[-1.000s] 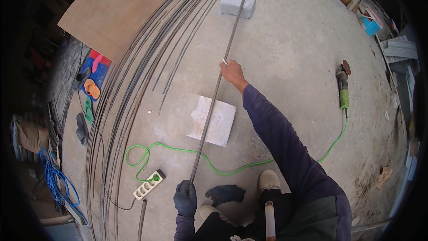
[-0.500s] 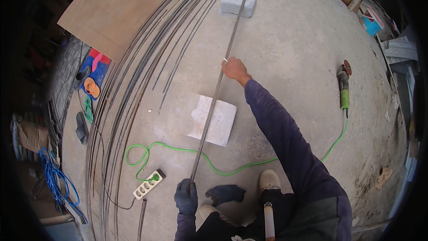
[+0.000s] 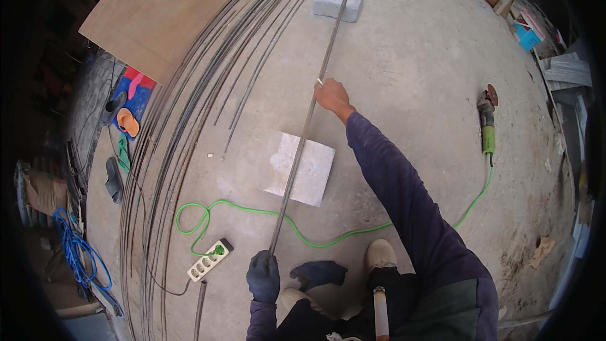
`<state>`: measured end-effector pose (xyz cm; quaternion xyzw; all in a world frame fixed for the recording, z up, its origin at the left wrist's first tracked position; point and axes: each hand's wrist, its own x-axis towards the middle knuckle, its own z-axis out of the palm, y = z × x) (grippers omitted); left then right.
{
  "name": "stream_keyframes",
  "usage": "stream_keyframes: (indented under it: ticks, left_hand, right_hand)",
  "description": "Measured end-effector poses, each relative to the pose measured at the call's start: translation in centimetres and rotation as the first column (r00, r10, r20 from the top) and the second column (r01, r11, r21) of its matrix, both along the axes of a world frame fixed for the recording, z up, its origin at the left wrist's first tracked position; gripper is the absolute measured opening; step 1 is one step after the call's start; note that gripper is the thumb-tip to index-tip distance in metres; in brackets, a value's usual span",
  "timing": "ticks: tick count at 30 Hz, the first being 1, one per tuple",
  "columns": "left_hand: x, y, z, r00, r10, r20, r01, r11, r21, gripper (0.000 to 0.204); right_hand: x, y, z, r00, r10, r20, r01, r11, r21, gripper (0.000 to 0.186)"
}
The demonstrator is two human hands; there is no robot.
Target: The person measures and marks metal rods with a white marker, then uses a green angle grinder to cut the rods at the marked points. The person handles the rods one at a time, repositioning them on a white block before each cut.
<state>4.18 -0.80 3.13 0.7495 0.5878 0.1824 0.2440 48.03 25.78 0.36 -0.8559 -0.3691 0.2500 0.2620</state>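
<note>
My left hand (image 3: 262, 275), in a dark glove, grips the near end of a long thin metal rod (image 3: 291, 183). My bare right hand (image 3: 331, 95) is closed around a small white stick (image 3: 320, 81), held at the rod about midway along it. The rod passes over a pale square block (image 3: 315, 173) nearer me and a grey block (image 3: 328, 3) farther off. A dark glove (image 3: 315, 275) lies on the floor by my boots.
On the concrete floor (image 3: 416, 44) are a bundle of rods (image 3: 196, 76), a plywood sheet (image 3: 145, 12), sandals (image 3: 126, 123), a blue hose (image 3: 82, 259), a power strip (image 3: 208, 259) with green cable, and an angle grinder (image 3: 487, 126). Assorted boards and boxes (image 3: 530, 31) line the right edge.
My right hand has edged slightly forward along the rod. The whole view has shifted a little; my left hand still grips the near end.
</note>
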Motion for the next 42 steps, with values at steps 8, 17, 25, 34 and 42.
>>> stream_keyframes:
  ticks: [8, 17, 25, 34, 42]
  left_hand:
    - [-0.3, -0.1, -0.4, 1.000, -0.019, 0.017, 0.019, 0.999, 0.037, 0.012]
    - [0.3, 0.6, 0.1, 0.999, -0.028, 0.023, 0.028, 1.000, -0.014, 0.014]
    - [-0.3, 0.4, -0.2, 0.999, -0.035, -0.007, 0.035, 0.999, -0.015, 0.013]
    - [-0.2, 0.4, 0.1, 1.000, -0.023, 0.008, 0.023, 0.999, -0.026, 0.010]
    - [-0.6, 1.5, -0.9, 0.996, -0.060, 0.069, 0.068, 0.989, -0.131, 0.012]
  right_hand:
    - [0.1, -0.3, -0.1, 1.000, -0.008, -0.001, 0.008, 1.000, 0.001, 0.047]
    - [-0.1, 0.1, -0.2, 0.997, -0.067, 0.032, 0.064, 0.993, 0.099, 0.052]
    - [0.1, 0.1, -1.2, 0.999, -0.020, 0.041, 0.016, 0.996, 0.089, 0.053]
    - [-0.2, -0.4, -0.9, 0.999, -0.038, 0.036, 0.035, 0.997, 0.073, 0.050]
    - [-0.1, -0.2, -1.2, 0.998, -0.038, 0.049, 0.034, 0.995, 0.089, 0.052]
